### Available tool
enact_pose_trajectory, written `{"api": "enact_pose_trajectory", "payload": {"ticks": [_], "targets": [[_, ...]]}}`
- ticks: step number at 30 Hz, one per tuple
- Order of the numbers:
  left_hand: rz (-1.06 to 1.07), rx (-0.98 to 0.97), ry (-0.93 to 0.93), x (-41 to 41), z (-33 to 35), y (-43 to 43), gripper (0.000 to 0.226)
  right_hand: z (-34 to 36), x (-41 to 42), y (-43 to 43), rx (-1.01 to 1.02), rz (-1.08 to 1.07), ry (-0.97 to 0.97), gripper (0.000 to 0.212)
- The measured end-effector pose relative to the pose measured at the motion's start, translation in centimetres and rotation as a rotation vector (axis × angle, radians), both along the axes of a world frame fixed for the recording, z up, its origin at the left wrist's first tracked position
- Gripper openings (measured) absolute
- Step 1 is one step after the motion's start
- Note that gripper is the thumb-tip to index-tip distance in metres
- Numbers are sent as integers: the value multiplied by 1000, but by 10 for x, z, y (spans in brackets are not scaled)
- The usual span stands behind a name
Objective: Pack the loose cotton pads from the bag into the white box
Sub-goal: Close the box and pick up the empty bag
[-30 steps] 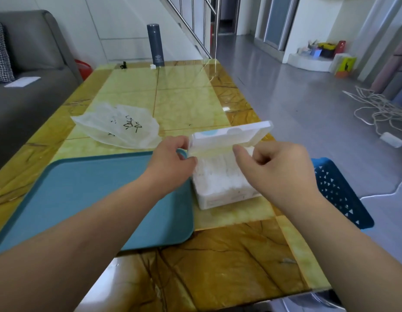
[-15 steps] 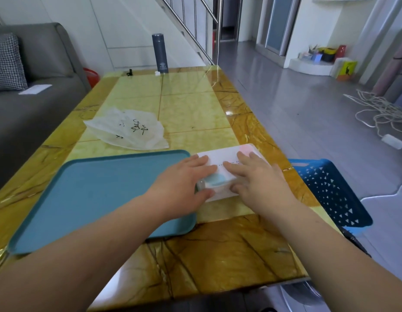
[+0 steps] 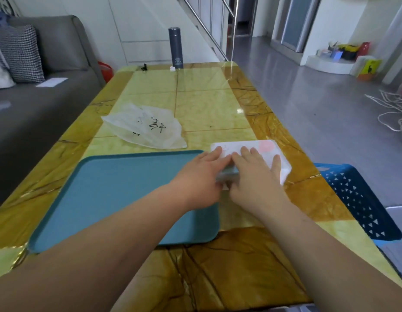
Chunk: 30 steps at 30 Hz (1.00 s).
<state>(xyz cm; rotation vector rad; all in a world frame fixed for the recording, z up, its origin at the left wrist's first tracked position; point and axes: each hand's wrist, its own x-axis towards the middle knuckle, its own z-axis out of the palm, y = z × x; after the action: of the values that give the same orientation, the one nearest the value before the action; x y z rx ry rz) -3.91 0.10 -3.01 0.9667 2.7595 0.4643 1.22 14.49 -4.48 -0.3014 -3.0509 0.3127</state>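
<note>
Hands both flat, fingers spread, on the lidded white box: left hand at its near-left corner, right hand across the top. Box sits near the table's right edge, just beside one teal tray. One limp plastic bag lies beyond the tray. Far half of table open except one dark flask. One blue basket off the right edge.

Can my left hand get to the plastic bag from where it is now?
Probably yes. The left hand rests on the white box, and the plastic bag lies flat on the table just beyond the tray, with nothing between them.
</note>
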Motion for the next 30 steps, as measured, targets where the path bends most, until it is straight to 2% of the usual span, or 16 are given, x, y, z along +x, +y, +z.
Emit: {"api": "enact_pose_trajectory", "payload": {"ticks": [2,5,7,10,12,15,18,20,23,26,28,30], "targets": [[101,111,-48,-6,3,-13,69,2,-9,-7,-24,29,-4,73],[346,141,98,-32,4,-46,60,4,-23,-17,-46,26,-5,76],[556,200,120,-52,5,-65,55,3,-31,-25,-72,15,26,76],[785,423,-68,-75,3,-81,48,0,-39,-44,-107,74,72,72],[788,525,-200,-86,-3,-86,56,-2,-43,-56,-112,123,99,66],[733,660,-299,-100,-10,-87,75,-4,-46,-65,-136,158,141,54],[744,780,-392,-114,-9,-86,79,-9,-47,-67,-159,179,180,47],[783,836,-464,-121,-9,-87,82,-12,-46,-64,-194,172,208,49],[780,902,-583,-121,-4,-87,62,-12,-45,-63,-221,167,209,48],[794,949,-518,-125,3,-84,31,-10,-44,-66,-238,178,198,38],[758,938,-537,-129,7,-79,34,-12,-44,-67,-257,179,218,35],[733,919,-587,-134,9,-76,54,-15,-46,-66,-280,168,264,33]]}}
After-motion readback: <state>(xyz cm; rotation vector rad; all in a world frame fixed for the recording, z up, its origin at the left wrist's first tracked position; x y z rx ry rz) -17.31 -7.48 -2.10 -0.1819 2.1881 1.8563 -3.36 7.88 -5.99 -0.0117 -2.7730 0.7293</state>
